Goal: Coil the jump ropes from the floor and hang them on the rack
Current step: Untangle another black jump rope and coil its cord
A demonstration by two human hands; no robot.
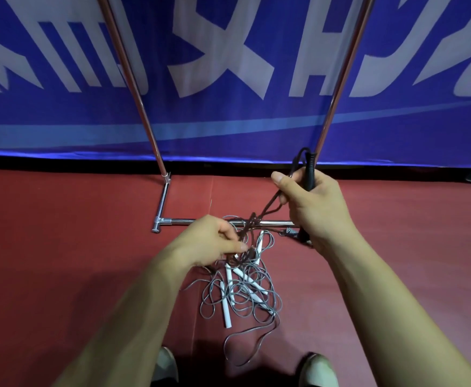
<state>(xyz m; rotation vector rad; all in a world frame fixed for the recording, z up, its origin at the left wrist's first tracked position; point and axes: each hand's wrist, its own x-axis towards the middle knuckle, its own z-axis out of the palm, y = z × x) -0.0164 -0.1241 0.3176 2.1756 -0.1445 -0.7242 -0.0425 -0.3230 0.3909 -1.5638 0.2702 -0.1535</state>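
Right hand (315, 202) is centre-right of frame, fingers clamped round the black handle (311, 174) plus a couple of strands of the dark rope (256, 217). The handle stands roughly upright, top end poking above my fist, close to the right upright of the rack (328, 114). Left hand (212, 238) is lower, just left of centre, thumb and fingertips pinching the same dark rope where it dives into the pile. Key relation: the rope runs on a diagonal, upper right to lower left, between the two hands, crossing over the base bar (178, 221). So the rope to take up lies below and left of the right hand; the left hand is nearer, right on it. Below the left hand's pinch it drops into the tangle of grey ropes (245, 300) with white handles (226, 311) on the red floor (61, 233), lower centre, just ahead of my shoes. Can't tell how far the dark one is threaded through the grey loops. Judgement: mid-coil on the first rope, no rope on the rack parts I can see, grey lot not started. The next loop needs the left hand feeding rope up to the right fist. Snag risk: dragging grey loops along. Something dark with a sprung section lies by the base bar behind my right wrist. It could be the second handle, but it's mostly hidden.
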